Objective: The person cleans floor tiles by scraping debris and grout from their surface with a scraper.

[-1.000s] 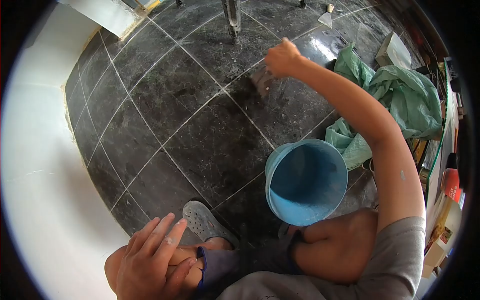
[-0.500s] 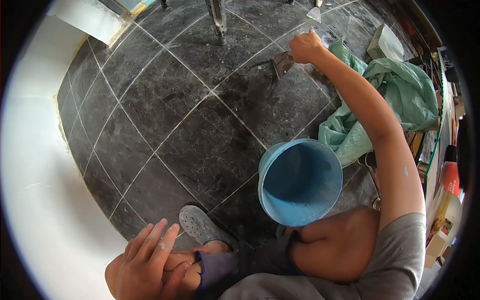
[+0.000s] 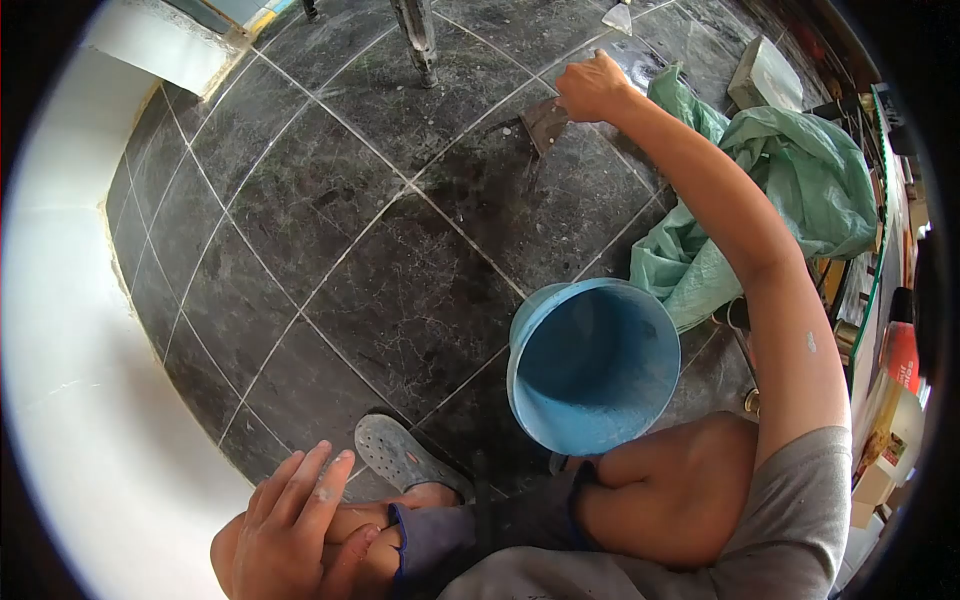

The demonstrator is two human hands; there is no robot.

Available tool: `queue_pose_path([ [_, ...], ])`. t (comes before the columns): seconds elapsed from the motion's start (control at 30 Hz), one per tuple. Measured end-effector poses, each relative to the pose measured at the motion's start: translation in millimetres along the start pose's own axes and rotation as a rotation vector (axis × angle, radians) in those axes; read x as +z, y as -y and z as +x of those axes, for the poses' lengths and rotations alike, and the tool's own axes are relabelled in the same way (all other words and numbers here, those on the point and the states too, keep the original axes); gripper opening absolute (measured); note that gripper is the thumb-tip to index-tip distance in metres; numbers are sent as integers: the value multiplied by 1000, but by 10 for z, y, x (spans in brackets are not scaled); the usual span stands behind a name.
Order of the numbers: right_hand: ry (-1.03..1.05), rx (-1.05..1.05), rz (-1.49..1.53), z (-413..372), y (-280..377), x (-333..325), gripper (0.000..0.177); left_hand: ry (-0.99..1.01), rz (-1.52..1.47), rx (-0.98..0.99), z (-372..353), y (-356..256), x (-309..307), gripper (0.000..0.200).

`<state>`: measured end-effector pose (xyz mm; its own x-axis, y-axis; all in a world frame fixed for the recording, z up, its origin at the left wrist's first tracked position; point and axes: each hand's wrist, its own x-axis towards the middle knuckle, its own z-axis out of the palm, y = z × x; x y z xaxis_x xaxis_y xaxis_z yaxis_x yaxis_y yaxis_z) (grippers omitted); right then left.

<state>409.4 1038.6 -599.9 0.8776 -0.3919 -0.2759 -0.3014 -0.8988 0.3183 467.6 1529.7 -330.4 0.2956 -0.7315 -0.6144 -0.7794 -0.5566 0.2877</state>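
My right hand (image 3: 592,88) is stretched far forward, its fingers wrapped round a scraper (image 3: 545,125) whose flat blade points left and down at the dark floor tiles (image 3: 480,180). The scraper's handle is hidden in my fist. On my left knee lies my left hand (image 3: 290,530), holding nothing, with its fingers extended and a little apart. White smears show on those fingers. Between my right arm and my feet stands a blue bucket (image 3: 525,360), upright, with its inside in shadow.
A crumpled green sack (image 3: 800,180) lies right of my forearm, a pale block-like container (image 3: 765,75) beyond it. Another scraper blade (image 3: 618,18) lies on the floor ahead. A dark furniture leg (image 3: 415,40) stands at the top. A cluttered glass-edged shelf (image 3: 870,260) runs along the right.
My right hand has moved slightly left with the scraper, whose blade now shows more broadly. The whole view has shifted a little. My left hand stays on the knee.
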Motion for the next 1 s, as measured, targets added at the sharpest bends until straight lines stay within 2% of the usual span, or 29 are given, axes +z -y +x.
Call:
queue_pose_path([
  [0.1,67,-21,-5,9,173,-16,36,14,2,-18,18,-4,-5,55],
  [0.2,6,-71,19,-16,196,-13,35,21,-4,-9,29,-9,-6,55],
  [0.3,110,-25,-67,-22,135,-74,27,18,-11,-9,17,-13,-8,55],
  [1.0,30,-39,-85,16,177,-90,23,-30,6,-19,-32,-52,12,54],
])
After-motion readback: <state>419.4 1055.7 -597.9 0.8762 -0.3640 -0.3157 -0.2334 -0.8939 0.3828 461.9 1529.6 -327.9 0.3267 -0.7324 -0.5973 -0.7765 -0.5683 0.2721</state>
